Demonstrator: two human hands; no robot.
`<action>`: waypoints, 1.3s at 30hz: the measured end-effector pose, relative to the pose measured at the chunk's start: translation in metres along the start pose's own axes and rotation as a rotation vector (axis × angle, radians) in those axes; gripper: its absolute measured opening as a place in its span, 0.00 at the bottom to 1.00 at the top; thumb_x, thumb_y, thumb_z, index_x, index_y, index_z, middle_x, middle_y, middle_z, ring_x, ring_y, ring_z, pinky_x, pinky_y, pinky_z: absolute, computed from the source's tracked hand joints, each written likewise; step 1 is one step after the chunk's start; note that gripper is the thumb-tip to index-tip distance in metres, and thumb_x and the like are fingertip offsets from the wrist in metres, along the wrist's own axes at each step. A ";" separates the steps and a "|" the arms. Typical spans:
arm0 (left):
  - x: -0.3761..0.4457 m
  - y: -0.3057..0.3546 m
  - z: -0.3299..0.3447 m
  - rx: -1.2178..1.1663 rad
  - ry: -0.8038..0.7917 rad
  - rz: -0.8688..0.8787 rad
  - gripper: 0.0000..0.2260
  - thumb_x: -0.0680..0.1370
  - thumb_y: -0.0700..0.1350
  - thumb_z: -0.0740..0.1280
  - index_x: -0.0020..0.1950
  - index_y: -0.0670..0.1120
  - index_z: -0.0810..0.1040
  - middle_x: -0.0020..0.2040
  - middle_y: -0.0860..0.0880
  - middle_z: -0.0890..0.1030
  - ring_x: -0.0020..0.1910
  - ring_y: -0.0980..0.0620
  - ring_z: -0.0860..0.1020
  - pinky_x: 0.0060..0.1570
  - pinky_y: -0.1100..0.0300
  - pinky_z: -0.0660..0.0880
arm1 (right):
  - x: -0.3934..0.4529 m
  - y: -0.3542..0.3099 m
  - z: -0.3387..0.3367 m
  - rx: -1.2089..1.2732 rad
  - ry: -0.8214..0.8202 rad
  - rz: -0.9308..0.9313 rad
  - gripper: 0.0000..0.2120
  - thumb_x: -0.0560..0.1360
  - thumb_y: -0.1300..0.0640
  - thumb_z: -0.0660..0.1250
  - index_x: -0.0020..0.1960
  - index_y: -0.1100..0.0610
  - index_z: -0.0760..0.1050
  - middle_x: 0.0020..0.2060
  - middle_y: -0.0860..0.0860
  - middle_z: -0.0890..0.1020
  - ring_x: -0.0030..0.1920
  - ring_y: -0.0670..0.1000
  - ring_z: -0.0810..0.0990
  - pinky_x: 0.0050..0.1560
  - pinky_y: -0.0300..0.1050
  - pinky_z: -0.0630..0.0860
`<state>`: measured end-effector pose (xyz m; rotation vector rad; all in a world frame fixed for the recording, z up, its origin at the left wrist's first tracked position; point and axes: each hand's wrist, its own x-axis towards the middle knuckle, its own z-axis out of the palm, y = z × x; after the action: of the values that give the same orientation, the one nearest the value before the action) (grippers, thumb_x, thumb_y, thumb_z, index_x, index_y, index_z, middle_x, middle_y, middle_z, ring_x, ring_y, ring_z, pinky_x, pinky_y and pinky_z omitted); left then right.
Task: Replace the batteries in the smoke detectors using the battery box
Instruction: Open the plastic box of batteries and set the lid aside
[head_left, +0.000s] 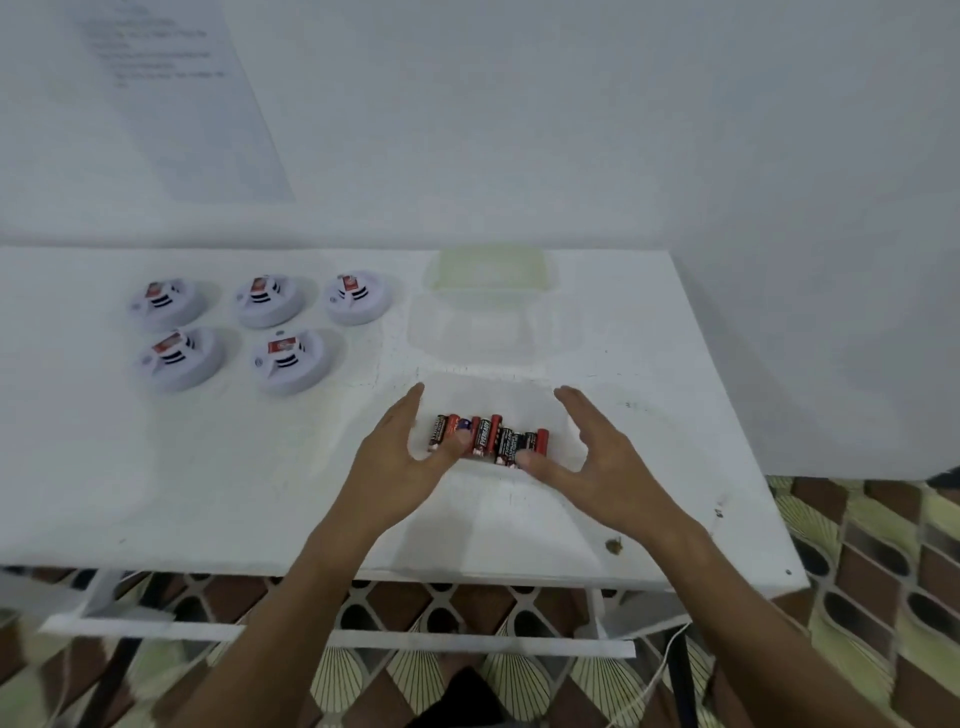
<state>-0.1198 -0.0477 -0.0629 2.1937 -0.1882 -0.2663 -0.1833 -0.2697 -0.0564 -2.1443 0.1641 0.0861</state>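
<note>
Where both thumbs touch them, batteries (488, 439) between left hand (402, 457) and right hand (587, 457).

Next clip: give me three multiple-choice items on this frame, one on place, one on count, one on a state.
1. Where do the smoke detectors sit on the table?
A far left
B far right
C near edge

2. How many detectors?
A three
B five
C seven

3. The hands are:
A gripping a detector
B open beside the batteries
C off the table

Key: 1 A, they cluster far left; 2 B, three behind, two in front; 3 B, left hand and right hand flank the batteries, fingers straight.
</note>
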 end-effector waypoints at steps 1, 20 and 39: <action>-0.003 -0.001 0.003 -0.008 -0.001 -0.013 0.42 0.70 0.66 0.67 0.78 0.55 0.54 0.76 0.57 0.62 0.71 0.58 0.66 0.70 0.53 0.66 | -0.001 0.003 0.003 -0.011 -0.021 0.000 0.48 0.69 0.37 0.73 0.80 0.48 0.52 0.80 0.42 0.52 0.78 0.41 0.51 0.78 0.46 0.54; 0.034 0.004 0.016 -0.103 0.105 -0.046 0.50 0.65 0.62 0.76 0.79 0.50 0.53 0.77 0.53 0.62 0.71 0.53 0.68 0.68 0.50 0.69 | 0.051 0.011 -0.007 0.056 0.042 -0.005 0.41 0.67 0.46 0.79 0.75 0.46 0.65 0.56 0.35 0.75 0.56 0.43 0.78 0.47 0.25 0.71; 0.068 0.021 -0.004 0.035 0.035 -0.056 0.49 0.67 0.63 0.74 0.79 0.49 0.52 0.78 0.50 0.60 0.74 0.49 0.64 0.70 0.47 0.66 | 0.082 -0.008 -0.014 -0.042 0.097 0.038 0.45 0.69 0.50 0.78 0.78 0.57 0.59 0.74 0.51 0.69 0.73 0.54 0.69 0.68 0.45 0.68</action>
<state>-0.0536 -0.0731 -0.0520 2.2391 -0.1127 -0.2572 -0.1015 -0.2842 -0.0520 -2.1886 0.2622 0.0080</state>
